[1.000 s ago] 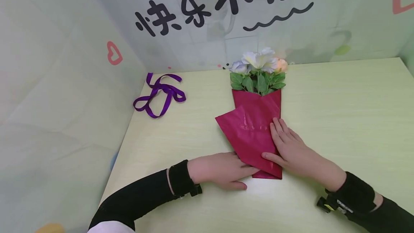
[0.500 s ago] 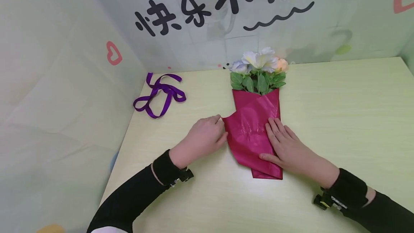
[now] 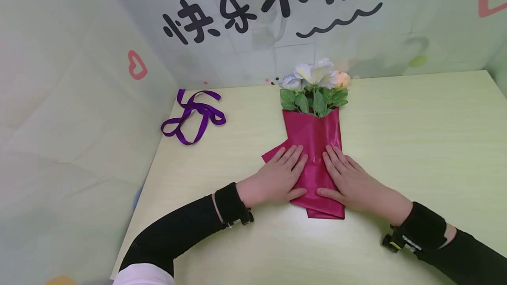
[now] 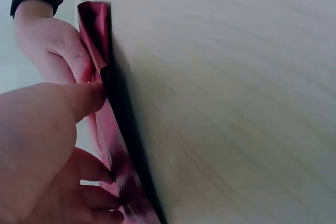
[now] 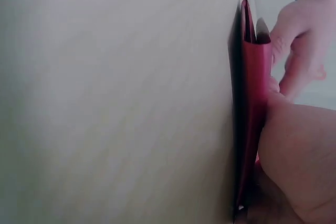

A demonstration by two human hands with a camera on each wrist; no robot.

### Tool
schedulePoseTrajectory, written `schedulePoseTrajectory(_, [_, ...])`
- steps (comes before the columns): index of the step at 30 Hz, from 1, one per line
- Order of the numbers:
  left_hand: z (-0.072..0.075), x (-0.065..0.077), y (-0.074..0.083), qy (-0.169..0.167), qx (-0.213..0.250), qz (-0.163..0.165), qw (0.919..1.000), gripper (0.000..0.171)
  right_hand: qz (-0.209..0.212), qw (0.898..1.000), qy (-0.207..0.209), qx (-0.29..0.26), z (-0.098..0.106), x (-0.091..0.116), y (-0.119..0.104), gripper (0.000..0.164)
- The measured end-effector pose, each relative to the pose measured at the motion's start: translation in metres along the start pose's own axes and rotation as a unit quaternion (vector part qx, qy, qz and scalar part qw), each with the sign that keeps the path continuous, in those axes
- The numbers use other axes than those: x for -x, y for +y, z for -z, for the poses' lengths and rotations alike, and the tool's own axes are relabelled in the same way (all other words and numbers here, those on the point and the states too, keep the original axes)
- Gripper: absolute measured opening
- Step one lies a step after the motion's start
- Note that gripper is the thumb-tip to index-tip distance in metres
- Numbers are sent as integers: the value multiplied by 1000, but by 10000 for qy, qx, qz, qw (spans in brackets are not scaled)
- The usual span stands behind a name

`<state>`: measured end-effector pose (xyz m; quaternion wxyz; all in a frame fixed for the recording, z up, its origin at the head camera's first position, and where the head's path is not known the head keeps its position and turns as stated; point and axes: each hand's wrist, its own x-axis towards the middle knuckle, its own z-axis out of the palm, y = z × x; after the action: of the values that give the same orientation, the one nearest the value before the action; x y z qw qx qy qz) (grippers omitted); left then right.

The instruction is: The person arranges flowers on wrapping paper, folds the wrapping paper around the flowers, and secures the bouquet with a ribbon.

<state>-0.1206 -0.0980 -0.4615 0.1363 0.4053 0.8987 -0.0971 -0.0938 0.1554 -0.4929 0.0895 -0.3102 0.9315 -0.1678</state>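
A bouquet of white, pale lilac and peach flowers [image 3: 314, 76] with green leaves [image 3: 314, 100] lies on the table, its stems hidden inside dark red wrapping paper [image 3: 310, 126]. My left hand [image 3: 277, 177] rests flat on the left part of the paper with its fingers spread. On the right part, my right hand [image 3: 352, 184] presses down with straight fingers. A pointed corner of the paper sticks out to the left, past my left fingertips. In the left wrist view the folded lower end of the paper [image 4: 95, 30] shows beside both thumbs.
A loosely looped purple ribbon [image 3: 194, 118] lies near the table's back left corner. The pale wooden table [image 3: 416, 144] meets a printed backdrop [image 3: 253, 56] with dark lettering behind the flowers, and a pale sheet [image 3: 79, 144] borders the left side.
My left hand moved from the paper's lower edge to its left corner, then onto its front. The loose flap is folded rightward and lies flatter. My right hand stays nearly in place.
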Motion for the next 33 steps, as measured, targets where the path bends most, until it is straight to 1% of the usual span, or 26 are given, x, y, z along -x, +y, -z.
schedulePoseTrajectory(5, [-3, -1, 0, -197, 189, 59, 9996, 94, -190, 9996, -89, -165, 6, -3, 10, 103])
schedulePoseTrajectory(12, [1, 3, -1, -353, 292, 18, 9989, 95, -408, 9988, -264, -35, 19, -16, 30, 106])
schedulePoseTrajectory(17, [5, 6, 0, -407, 323, 25, 9986, 96, -449, 9980, -441, 106, 28, -30, 42, 103])
schedulePoseTrajectory(21, [3, 7, -1, -357, 445, -6, 9984, 98, -429, 9975, -562, 13, 34, -41, 51, 98])
schedulePoseTrajectory(24, [0, 8, -2, -324, 607, -112, 9976, 102, -314, 9979, -550, -138, 37, -49, 56, 96])
schedulePoseTrajectory(27, [-1, 9, -3, -345, 685, -197, 9969, 105, -271, 9982, -514, -170, 40, -54, 58, 94])
schedulePoseTrajectory(33, [0, 11, -5, -531, 820, -124, 9951, 105, -443, 9976, -509, 126, 42, -62, 63, 92])
